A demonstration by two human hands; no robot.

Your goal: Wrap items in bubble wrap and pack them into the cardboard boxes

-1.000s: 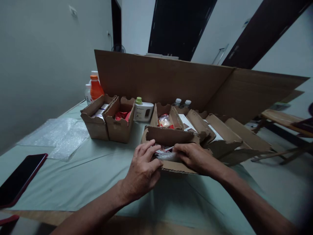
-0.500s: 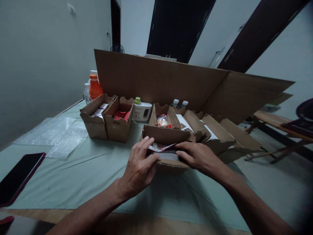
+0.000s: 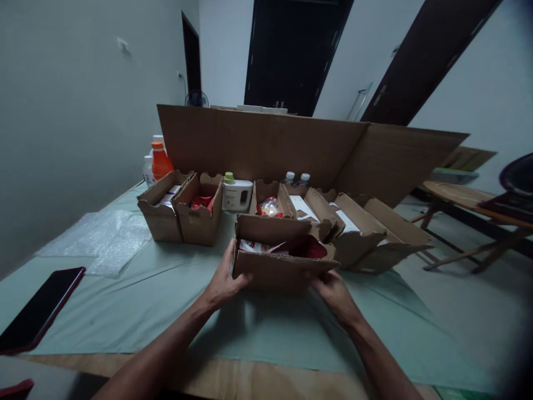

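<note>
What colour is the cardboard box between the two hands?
The box is plain brown; it shows best in the head view.

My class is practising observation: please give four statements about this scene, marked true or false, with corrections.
1. The left hand grasps the left end of the nearest open brown cardboard box. True.
2. The right hand touches an orange plastic bottle. False: it is at the box's right end.
3. The white plastic bottle with a green cap stands upright. True.
4. The flat, dark-screened, red-edged phone lies inside a box. False: it lies on the pale green cloth.
</note>
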